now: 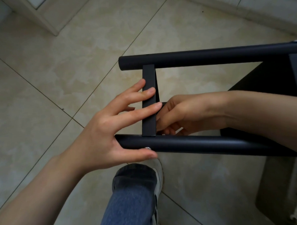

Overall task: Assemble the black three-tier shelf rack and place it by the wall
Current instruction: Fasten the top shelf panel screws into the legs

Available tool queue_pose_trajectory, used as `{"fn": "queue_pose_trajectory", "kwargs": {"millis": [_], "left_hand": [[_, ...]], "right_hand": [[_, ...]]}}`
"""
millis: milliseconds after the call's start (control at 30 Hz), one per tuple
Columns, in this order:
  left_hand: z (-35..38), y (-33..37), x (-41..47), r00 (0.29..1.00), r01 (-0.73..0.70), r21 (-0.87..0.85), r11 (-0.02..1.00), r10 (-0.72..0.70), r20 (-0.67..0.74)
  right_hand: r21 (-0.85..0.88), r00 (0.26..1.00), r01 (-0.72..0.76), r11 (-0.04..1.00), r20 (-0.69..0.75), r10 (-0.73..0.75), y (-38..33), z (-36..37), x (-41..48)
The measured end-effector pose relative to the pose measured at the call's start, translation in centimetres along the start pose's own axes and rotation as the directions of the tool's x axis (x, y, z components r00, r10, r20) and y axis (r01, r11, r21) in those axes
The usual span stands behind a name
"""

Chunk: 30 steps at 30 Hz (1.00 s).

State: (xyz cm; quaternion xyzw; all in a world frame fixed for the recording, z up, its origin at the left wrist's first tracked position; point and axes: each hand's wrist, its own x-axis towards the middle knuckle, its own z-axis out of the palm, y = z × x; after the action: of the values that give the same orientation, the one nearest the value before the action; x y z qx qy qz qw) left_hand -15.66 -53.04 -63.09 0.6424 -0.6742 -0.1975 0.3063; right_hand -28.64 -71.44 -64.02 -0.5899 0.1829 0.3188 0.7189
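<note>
Head view: the black rack (pixel 211 100) lies on its side over the tiled floor (pixel 50 73), and the flat crossbar (pixel 149 102) serves as the landmark. It spans two round tubes, the far tube (pixel 201 57) at its upper end and the near tube (pixel 196 144) at its lower end. The left hand (pixel 118 127) comes in from the left of the crossbar, its fingers (pixel 144 109) spread and laid flat across the bar's face, while the thumb presses the near tube just below the bar, beside a silver screw head (pixel 147 148). The right hand (pixel 179 114) sits right of the crossbar and partly behind it, fingers curled on something hidden, perhaps a fastener; I cannot tell what. A dark shelf panel (pixel 269 77) lies well to the right. A jeans leg (pixel 130 197) and a shoe (pixel 159 177) are below.

The step in hand looks like fixing this crossbar to the tubes. Next, the joint likely needs tightening while the left hand holds the bar square.
</note>
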Motion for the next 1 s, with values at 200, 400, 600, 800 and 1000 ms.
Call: {"fn": "queue_pose_trajectory", "kwargs": {"millis": [200,400,600,800,1000], "left_hand": [[0.0,0.0,0.0,1.0,-0.006,0.001,1.0,0.006,-0.002],[0.03,-0.06,0.0,1.0,-0.013,0.004,1.0,0.013,-0.007],[0.13,-0.09,-0.03,1.0,-0.013,-0.008,1.0,0.013,-0.013],[0.07,-0.07,0.03,1.0,-0.01,-0.003,1.0,0.01,-0.005],[0.02,0.18,0.18,1.0,-0.012,-0.005,1.0,0.012,-0.004]], "right_hand": [[-0.036,0.998,-0.051,0.998,-0.024,0.051,0.12,0.39,0.15],[-0.027,0.996,-0.078,0.997,-0.044,0.076,-0.27,0.16,-0.16],[-0.026,0.997,-0.051,0.998,-0.054,0.049,-0.15,0.51,-0.07],[-0.059,0.999,-0.041,0.997,-0.036,0.039,-0.52,-0.14,-0.42],[-0.06,0.998,-0.035,0.998,-0.057,0.032,-0.44,0.32,-0.26]]}}
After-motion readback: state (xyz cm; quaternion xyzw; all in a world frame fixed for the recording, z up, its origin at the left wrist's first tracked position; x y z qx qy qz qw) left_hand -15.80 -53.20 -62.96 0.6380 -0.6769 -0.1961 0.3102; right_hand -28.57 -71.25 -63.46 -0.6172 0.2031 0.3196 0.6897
